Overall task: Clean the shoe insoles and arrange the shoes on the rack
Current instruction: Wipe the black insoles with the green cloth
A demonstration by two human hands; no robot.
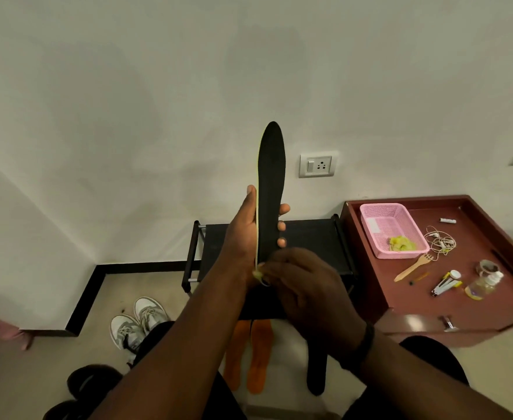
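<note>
A long black insole (271,177) with a pale yellow edge stands upright in front of me, toe end up. My left hand (246,234) grips its lower half, fingers wrapped round the right side. At the heel end my right hand (306,286) pinches a small yellow cloth (258,274) against the insole. Two orange insoles (256,359) and another black insole (316,374) lie on the floor below. A black shoe rack (309,241) stands against the wall behind my hands. A grey-and-white pair of sneakers (138,322) sits on the floor to the left.
A maroon table (431,301) at right carries a pink basket (393,228) with a yellow cloth, a wooden fork (412,266), a cord, a small bottle (485,283) and other small items. Dark shoes (93,380) lie at bottom left. A wall socket (317,165) is behind.
</note>
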